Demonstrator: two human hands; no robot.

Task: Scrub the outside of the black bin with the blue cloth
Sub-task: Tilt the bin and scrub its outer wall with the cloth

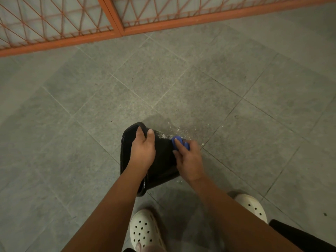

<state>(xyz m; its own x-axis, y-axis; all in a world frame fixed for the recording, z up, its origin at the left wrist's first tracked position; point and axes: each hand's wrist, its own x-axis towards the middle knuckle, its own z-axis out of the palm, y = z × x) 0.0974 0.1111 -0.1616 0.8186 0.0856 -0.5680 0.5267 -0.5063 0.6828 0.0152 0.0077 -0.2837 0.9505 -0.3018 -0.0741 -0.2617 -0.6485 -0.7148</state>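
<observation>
- head view: black bin [161, 160] lies tipped on its side on the grey tiled floor [236, 106].
- left hand [142, 151] grips its rim, fingers curled over.
- right hand [189, 160] presses the blue cloth [179, 142] against the bin's outer wall, fingers clamped round it.

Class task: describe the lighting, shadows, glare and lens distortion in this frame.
Head view: the light is dim and flat; soft shadows sit beside the shoes; a small glint shows on the bin near its lower rim; the orange rail bows slightly, a wide-angle effect; the floor tiles stay fairly sharp.
</observation>
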